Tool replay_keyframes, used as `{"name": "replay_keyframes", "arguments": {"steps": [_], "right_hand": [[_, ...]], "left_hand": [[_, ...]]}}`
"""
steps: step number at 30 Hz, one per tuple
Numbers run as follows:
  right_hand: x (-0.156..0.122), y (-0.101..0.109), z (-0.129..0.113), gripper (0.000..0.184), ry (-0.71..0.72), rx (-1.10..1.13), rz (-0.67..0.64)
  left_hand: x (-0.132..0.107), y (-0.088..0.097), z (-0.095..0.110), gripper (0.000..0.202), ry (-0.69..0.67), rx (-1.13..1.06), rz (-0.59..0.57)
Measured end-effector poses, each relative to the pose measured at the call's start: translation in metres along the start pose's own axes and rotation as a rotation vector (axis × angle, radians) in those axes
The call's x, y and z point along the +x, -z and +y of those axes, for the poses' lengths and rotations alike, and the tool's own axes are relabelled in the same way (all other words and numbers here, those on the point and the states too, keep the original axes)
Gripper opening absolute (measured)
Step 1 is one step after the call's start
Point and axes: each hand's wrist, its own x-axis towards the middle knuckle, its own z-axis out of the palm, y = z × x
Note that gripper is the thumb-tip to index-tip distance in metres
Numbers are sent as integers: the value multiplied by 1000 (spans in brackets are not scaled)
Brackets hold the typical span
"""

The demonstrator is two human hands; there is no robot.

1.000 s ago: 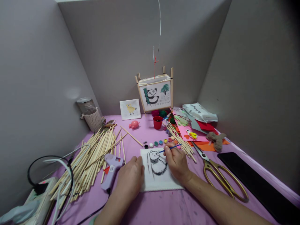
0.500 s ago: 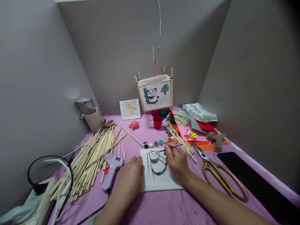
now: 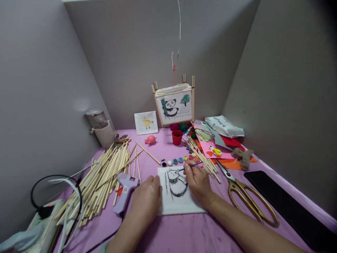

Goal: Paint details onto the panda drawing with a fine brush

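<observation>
Paintbrush (image 3: pixel 194 165): we see a thin blue handle pinched in the right hand (image 3: pixel 198 182). Its long axis runs from about 8 o'clock, where the tip is, to 2 o'clock, where the free end is.
Brush tip: it meets the panda drawing (image 3: pixel 177 184) at the head, at about 9 o'clock from the right fingertips.
Right hand: thumb and first fingers are closed on the handle. The heel rests on the right edge of the paper sheet (image 3: pixel 181 206).
Left hand (image 3: pixel 147 198): it lies flat with the fingers together, pressed on the sheet's left edge at 9 o'clock from the drawing. We judge it the farther hand from the brush.
Paper sheet: it lies flat on the purple tabletop (image 3: pixel 184 233), between the two hands.
Paint pots (image 3: pixel 176 161): a small row just beyond the sheet at 12 o'clock.
Glue gun (image 3: pixel 125 189): just beside the left hand at 10 o'clock.
Bamboo sticks (image 3: pixel 102 175): a loose heap farther out at 9 to 10 o'clock.
Scissors (image 3: pixel 246 198): near the right wrist at 3 o'clock.
Red cup (image 3: pixel 177 137): beyond the pots at 12 o'clock.
Lantern (image 3: pixel 175 103): behind the cup, bearing a finished panda picture.
</observation>
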Motion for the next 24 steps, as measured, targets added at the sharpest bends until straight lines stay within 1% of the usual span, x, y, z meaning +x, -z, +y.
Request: {"name": "replay_keyframes", "arguments": {"steps": [5, 16, 22, 24], "right_hand": [[2, 1, -1, 24, 15, -14, 22], [1, -1, 2, 26, 61, -76, 57], [0, 2, 1, 24, 42, -43, 98], [0, 2, 1, 24, 36, -25, 90]], "left_hand": [[-1, -1, -2, 20, 3, -7, -7], [0, -3, -2, 20, 1, -4, 7], [1, -5, -2, 19, -3, 1, 12], [0, -5, -3, 19, -2, 3, 10]]}}
